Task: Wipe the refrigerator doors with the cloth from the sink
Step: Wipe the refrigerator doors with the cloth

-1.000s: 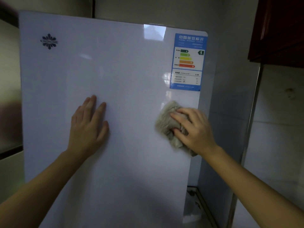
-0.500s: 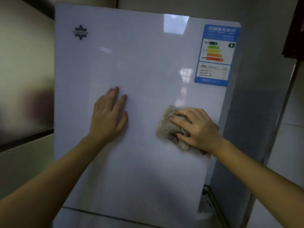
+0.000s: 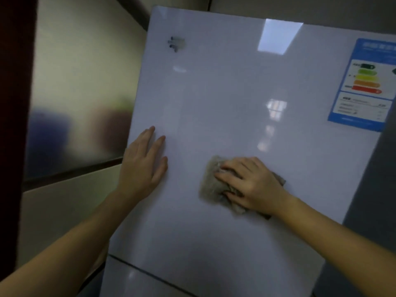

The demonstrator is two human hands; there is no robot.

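The glossy white upper refrigerator door (image 3: 225, 99) fills most of the view. My right hand (image 3: 250, 185) presses a crumpled grey-beige cloth (image 3: 211, 185) flat against the door's lower middle; the cloth sticks out to the left of my fingers and behind my wrist. My left hand (image 3: 142, 166) lies flat on the door near its left edge, fingers together and pointing up, holding nothing. A dark seam (image 3: 150, 273) separates this door from the lower door (image 3: 132, 284) at the bottom.
A blue energy label (image 3: 364, 86) is stuck at the door's upper right, and a small dark logo (image 3: 175, 43) at the upper left. A frosted glass panel (image 3: 81, 103) and a dark frame (image 3: 15, 125) stand to the left. A grey wall (image 3: 375, 189) is on the right.
The cloth under my right hand has slid left and slightly down across the door. My view has swung left, so the door sits further right in frame. My left hand stays flat.
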